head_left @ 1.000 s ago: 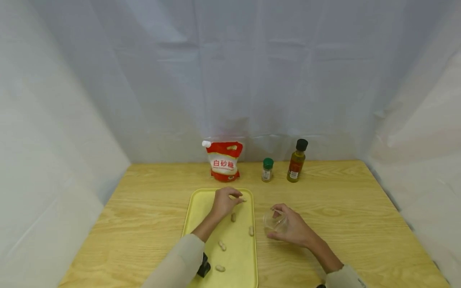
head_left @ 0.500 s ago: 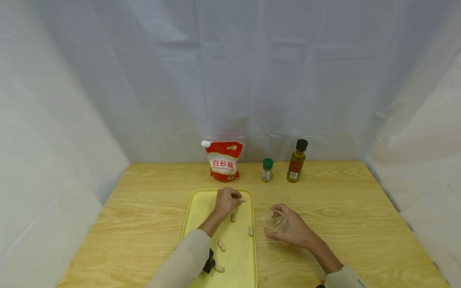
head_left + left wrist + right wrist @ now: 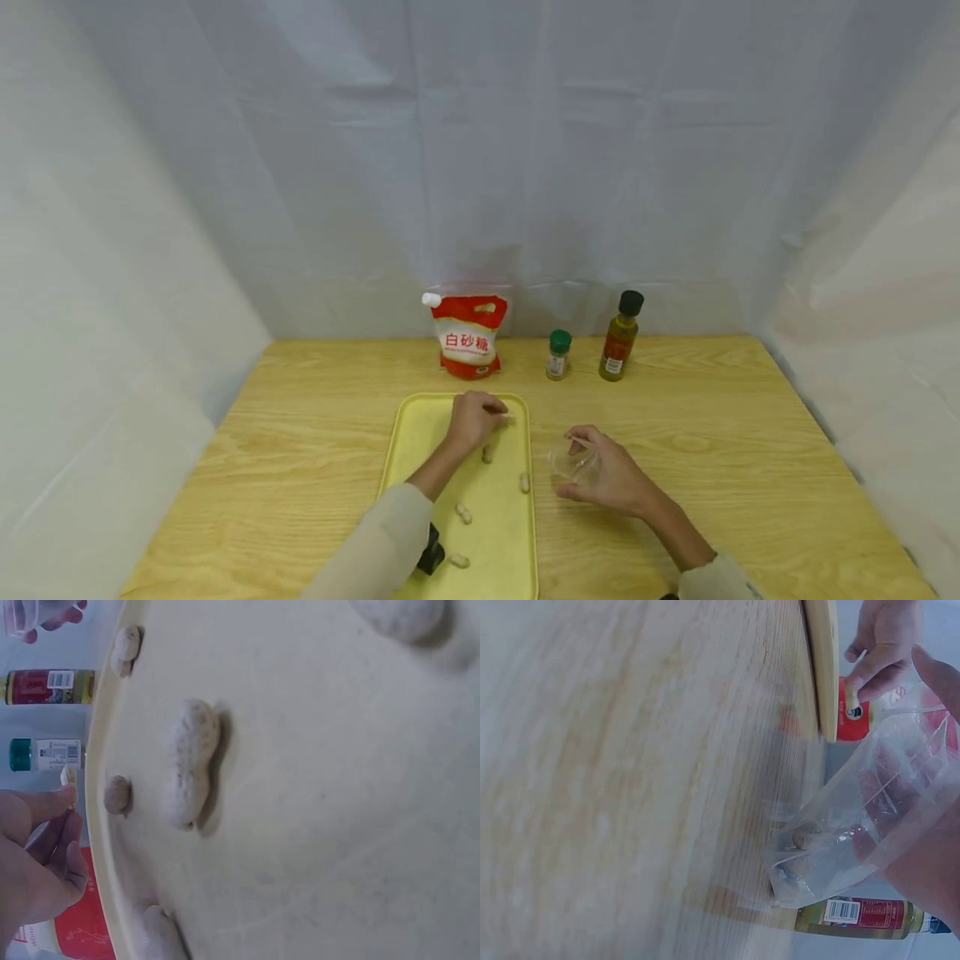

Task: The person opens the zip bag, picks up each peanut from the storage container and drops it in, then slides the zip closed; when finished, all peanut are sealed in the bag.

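Note:
My left hand (image 3: pixel 472 419) is over the far right part of a yellow tray (image 3: pixel 498 533). Thumb and fingertips pinch a peanut (image 3: pixel 69 777), which shows in the left wrist view above the tray's rim. Several peanuts lie on the tray, among them one peanut (image 3: pixel 487 454) just behind the hand and another peanut (image 3: pixel 524 482) along the right rim. To the right of the tray, my right hand (image 3: pixel 611 473) holds a clear plastic bag (image 3: pixel 855 825), its fingers and thumb curled round it. Peanuts (image 3: pixel 802 851) show through the bag's bottom.
At the back of the wooden table (image 3: pixel 675 417) stand a red and white sugar pouch (image 3: pixel 468 337), a small green-capped jar (image 3: pixel 557 357) and a black-capped oil bottle (image 3: pixel 619 337). Pale sheeting (image 3: pixel 480 167) hangs behind and at both sides.
The left hand has closed its fingertips on the peanut at the tray's far right and lifted it slightly. My right hand and the bag have stayed in place.

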A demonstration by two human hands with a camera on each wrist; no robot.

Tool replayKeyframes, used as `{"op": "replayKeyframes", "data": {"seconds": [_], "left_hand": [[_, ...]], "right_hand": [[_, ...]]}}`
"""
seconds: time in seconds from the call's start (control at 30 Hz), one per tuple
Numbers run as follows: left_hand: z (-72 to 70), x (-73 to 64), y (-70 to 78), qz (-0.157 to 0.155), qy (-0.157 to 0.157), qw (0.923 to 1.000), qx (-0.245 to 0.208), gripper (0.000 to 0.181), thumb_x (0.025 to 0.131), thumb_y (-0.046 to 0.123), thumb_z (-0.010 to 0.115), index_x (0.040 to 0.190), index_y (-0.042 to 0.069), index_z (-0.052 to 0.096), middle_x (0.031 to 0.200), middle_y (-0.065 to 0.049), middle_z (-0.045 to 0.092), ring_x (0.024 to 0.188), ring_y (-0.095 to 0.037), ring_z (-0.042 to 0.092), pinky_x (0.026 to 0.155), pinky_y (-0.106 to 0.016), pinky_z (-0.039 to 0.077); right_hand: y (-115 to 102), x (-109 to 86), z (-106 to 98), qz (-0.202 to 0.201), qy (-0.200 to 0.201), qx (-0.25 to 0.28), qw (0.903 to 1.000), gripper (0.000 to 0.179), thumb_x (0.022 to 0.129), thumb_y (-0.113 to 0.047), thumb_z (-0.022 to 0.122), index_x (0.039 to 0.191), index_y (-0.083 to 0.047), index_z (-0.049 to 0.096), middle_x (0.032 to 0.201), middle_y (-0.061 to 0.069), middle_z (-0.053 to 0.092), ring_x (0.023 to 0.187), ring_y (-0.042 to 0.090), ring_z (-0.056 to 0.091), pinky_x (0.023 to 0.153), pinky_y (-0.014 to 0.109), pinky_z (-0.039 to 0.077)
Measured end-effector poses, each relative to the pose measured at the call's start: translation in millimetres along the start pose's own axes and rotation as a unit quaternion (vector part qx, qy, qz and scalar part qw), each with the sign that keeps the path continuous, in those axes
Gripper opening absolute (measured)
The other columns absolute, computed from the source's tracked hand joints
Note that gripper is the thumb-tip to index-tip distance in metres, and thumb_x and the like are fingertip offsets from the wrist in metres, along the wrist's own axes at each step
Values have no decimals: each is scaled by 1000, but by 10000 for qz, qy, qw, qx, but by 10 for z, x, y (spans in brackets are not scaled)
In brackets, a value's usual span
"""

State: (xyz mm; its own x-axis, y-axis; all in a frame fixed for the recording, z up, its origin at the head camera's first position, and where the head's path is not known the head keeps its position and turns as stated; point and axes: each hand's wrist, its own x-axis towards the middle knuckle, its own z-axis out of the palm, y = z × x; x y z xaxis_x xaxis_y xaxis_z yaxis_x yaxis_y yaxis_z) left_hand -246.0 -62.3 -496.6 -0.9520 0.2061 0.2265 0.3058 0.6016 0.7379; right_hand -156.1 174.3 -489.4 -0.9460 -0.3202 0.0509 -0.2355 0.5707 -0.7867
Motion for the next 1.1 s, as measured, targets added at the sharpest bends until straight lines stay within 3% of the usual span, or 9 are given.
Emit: {"op": "replayKeyframes", "data": {"seconds": [0.17,0.37,0.47,0.73,0.9,1.1], "left_hand": [[-56,-56,128,185,-59,9998,-90,6,75,3,77,80,2,76,78,-10,74,73,-21,70,69,-28,55],[-105,-127,331,-115,-328,9972,-662,8,75,3,77,83,2,75,79,-11,74,75,-23,70,67,-24,54],[-131,-169,452,-125,-477,9955,-811,7,76,4,76,83,2,75,81,-12,73,76,-24,70,65,-21,53],[-120,-308,707,303,-879,9934,-678,6,79,8,75,84,5,75,83,-8,73,78,-20,68,66,-20,52],[-54,-405,786,195,-1165,9901,-755,6,80,10,74,85,6,75,84,-6,72,76,-15,65,61,-17,49],[46,-490,789,426,-1210,9890,-738,7,79,11,75,85,7,76,85,-5,72,74,-7,63,62,-15,47]], "right_hand": [[6,-13,-10,14,-15,-28,10000,76,70,-36,83,130,-7,46,112,7,60,110,28,56,94,54,45],[18,-23,-14,34,-45,-110,9999,75,71,-36,82,130,-7,45,112,7,60,108,27,56,93,53,46],[16,-24,-25,-5,-41,-187,9998,75,71,-37,82,130,-7,46,112,7,61,108,28,56,92,54,46],[-3,-28,-52,-114,-77,-317,9994,75,72,-37,82,129,-4,46,111,9,62,107,30,57,91,55,46],[-9,-32,-41,-108,-112,-242,9996,75,73,-38,81,129,-5,45,112,10,61,107,30,57,89,54,47],[-17,-36,-23,-102,-143,-184,9997,73,73,-36,81,129,-6,46,114,12,61,108,31,56,88,54,47]]}}
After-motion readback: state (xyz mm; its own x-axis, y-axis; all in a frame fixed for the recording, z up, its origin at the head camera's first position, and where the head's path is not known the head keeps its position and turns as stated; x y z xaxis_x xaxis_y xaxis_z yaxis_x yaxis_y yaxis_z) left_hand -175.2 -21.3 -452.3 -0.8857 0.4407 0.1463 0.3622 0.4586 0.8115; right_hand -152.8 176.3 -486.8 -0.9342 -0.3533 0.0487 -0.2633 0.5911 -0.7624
